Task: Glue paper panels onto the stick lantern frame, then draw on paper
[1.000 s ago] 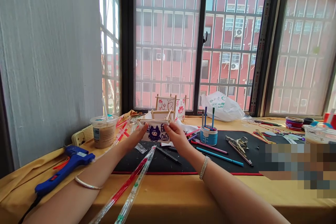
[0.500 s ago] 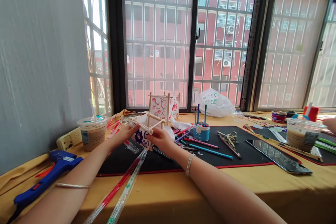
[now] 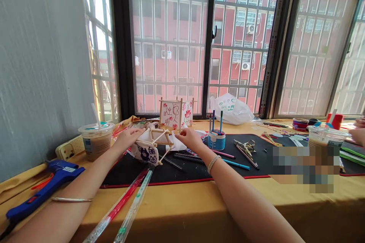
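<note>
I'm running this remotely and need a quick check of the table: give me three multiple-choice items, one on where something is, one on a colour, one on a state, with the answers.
1. Where is the glue gun?
A) In the left hand
B) On the yellow cloth
C) On the black mat

2. What colour are the flowers on the upright lantern?
A) Red
B) Green
C) Blue

3. How is the purple-drawn lantern?
A) Standing upright, untouched
B) Inside a plastic bag
C) Tilted, with the left hand on it

Answers:
1. B, it lies on the cloth at the near left.
2. A, red flowers show on its panels.
3. C, its stick frame leans at an angle beneath that hand.
</note>
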A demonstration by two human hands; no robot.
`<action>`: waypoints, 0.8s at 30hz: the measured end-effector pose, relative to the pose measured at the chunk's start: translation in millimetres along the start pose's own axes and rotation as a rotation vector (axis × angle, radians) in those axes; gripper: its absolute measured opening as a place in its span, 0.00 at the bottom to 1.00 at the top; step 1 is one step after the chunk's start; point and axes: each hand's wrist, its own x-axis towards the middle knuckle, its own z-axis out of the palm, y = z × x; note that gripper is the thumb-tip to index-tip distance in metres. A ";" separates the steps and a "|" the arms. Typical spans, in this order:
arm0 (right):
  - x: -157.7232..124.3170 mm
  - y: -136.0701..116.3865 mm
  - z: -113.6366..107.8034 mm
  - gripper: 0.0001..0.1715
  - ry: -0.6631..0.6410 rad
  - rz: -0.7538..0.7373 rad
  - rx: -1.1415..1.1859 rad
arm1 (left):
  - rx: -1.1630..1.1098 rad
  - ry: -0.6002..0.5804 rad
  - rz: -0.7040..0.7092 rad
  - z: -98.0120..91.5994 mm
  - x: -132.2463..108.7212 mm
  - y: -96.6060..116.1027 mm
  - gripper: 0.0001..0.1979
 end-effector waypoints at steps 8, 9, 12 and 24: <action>14.7 13.7 16.4 0.14 0.162 0.047 0.131 | 0.095 0.061 0.037 -1.3 3.8 4.6 0.28; 17.6 15.6 12.5 0.13 0.196 0.053 0.185 | 0.093 0.050 0.054 0.0 3.7 4.3 0.28; 23.2 20.4 -3.2 0.11 0.313 0.084 0.380 | 0.099 0.016 0.084 4.7 3.1 2.1 0.26; 15.5 9.0 -35.6 0.14 0.599 -0.019 0.806 | 0.141 0.029 0.041 8.3 7.4 -3.2 0.14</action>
